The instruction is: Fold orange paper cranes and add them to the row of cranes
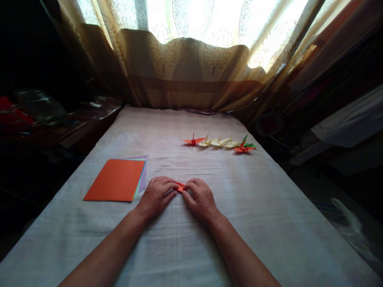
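Both of my hands rest on a white cloth-covered table (269, 207), fingers curled over a small folded piece of orange paper (180, 186). My left hand (156, 196) pinches its left side and my right hand (201, 198) pinches its right side. Most of the paper is hidden under my fingers. A stack of coloured paper sheets (117, 179) with an orange sheet on top lies just left of my left hand.
A row of folded paper cranes (220, 143), red, pale yellow, orange and green, lies farther back on the cloth, right of centre. Curtains (191, 67) hang behind the table. Dark clutter (42, 115) sits to the left, and the table drops off at the right.
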A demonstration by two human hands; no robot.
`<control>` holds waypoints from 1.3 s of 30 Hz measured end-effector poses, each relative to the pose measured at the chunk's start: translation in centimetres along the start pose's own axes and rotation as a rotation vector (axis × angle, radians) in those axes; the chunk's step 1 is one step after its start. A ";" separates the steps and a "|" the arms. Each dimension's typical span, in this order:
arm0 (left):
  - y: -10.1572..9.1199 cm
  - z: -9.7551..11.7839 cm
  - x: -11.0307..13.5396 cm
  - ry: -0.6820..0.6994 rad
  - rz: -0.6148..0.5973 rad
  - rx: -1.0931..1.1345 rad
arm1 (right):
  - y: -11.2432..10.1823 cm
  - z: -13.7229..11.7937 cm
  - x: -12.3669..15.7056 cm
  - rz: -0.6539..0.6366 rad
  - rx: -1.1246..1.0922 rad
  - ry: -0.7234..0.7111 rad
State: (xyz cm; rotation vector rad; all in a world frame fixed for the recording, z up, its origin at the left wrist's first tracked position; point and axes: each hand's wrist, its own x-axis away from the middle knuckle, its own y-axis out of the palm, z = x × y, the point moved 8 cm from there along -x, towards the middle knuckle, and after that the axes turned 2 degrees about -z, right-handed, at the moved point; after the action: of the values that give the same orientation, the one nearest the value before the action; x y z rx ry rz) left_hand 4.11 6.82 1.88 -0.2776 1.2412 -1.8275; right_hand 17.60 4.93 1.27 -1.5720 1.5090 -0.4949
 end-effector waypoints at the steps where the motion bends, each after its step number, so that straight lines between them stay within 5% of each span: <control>1: 0.0 0.0 -0.1 -0.007 0.002 0.000 | -0.1 0.0 0.1 -0.003 0.005 -0.005; 19: 0.1 -1.2 0.0 -0.080 0.071 -0.009 | -0.3 1.1 -0.4 0.027 0.054 0.088; 23: -0.1 -0.9 0.3 -0.046 0.146 -0.065 | -0.1 1.1 -0.6 0.032 0.132 0.143; 28: 0.0 0.7 0.0 0.056 0.094 -0.205 | 0.3 1.3 -0.5 0.047 0.178 0.185; 32: 0.4 1.5 0.2 0.135 0.065 -0.283 | 0.4 1.4 -0.5 0.071 0.185 0.167; 39: 0.6 1.2 0.3 0.080 0.048 -0.276 | 0.5 0.3 0.5 0.021 0.225 0.047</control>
State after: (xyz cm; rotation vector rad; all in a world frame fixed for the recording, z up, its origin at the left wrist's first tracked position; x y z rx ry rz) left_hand 5.03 5.78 1.86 -0.3262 1.5454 -1.6389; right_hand 17.66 4.67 0.58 -1.3769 1.4489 -0.6688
